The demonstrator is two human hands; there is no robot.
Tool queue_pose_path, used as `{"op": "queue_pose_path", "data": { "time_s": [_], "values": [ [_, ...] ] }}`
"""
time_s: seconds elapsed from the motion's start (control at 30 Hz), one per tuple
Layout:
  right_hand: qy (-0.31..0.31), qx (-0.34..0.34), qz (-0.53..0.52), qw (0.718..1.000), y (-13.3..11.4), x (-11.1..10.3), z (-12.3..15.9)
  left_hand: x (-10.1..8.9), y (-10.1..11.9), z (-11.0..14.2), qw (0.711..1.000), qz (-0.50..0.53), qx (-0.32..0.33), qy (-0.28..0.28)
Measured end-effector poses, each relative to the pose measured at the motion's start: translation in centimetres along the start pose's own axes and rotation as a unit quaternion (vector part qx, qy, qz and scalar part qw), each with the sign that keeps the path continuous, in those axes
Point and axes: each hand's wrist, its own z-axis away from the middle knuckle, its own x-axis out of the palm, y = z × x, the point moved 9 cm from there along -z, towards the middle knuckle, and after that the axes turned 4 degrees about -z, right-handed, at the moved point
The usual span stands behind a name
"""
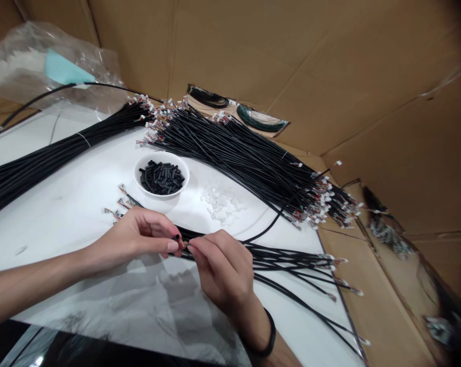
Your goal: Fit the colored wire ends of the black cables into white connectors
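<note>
Head view: I am pinching the tip of a black cable [184, 245] with both hands, my left hand [138, 237] reaching in from the left and my right hand [222, 272] from below, a black wristband [270, 334] circling my right wrist. The fingers [172, 246] of my left hand and the fingers [198, 250] of my right are closed narrowly on that tip, almost meeting around it, and it is too small for me to make out any detail. The cable is held just above a white surface [62, 229], and a loose group of black cables [291, 260] is fanning out to the right of my hands, with small connectors [331, 260] at their far ends. Just beyond my hands, a white bowl [161, 159] is holding short black tubes [162, 178], and a scatter of translucent bits [220, 204] is lying beside it. A large bundle of black cables [234, 150] is curving behind them, while another bundle [43, 158], bound with a thin tie [83, 138], is lying to the left. Two wire coils [259, 118] are sitting at the far edge, a plastic bag [43, 66] is slumping at the upper left, and cardboard walls [368, 76] are rising around everything.
</note>
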Motion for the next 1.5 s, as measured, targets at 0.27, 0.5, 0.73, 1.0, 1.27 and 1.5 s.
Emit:
{"op": "queue_pose_path", "data": {
  "time_s": [0.27, 0.5, 0.73, 1.0, 1.27, 1.5],
  "values": [
    [0.005, 0.009, -0.002, 1.0, 0.2, -0.2, 0.2, -0.1, -0.5, -0.2, 1.0, -0.026, -0.006, 0.016],
    [0.002, 0.006, -0.007, 1.0, 0.0, 0.0, 0.1, 0.1, -0.4, -0.1, 1.0, -0.024, 0.0, 0.011],
    [-0.004, -0.004, -0.005, 1.0, -0.2, 0.3, 0.0, 0.2, 0.1, -0.1, 0.998, -0.062, -0.009, 0.012],
    [-0.003, -0.005, -0.006, 1.0, -0.1, 0.3, 0.3, 0.3, 0.1, 0.0, 0.999, -0.033, -0.003, 0.014],
    [-0.011, -0.01, -0.033, 0.999, -0.4, 0.3, 0.1, -0.1, 0.2, 0.1, 0.998, -0.053, 0.025, 0.037],
    [-0.021, 0.023, -0.069, 0.997, 0.3, 0.5, 0.2, -0.4, 1.3, 0.2, 0.983, -0.168, 0.065, 0.046]
  ]
}}
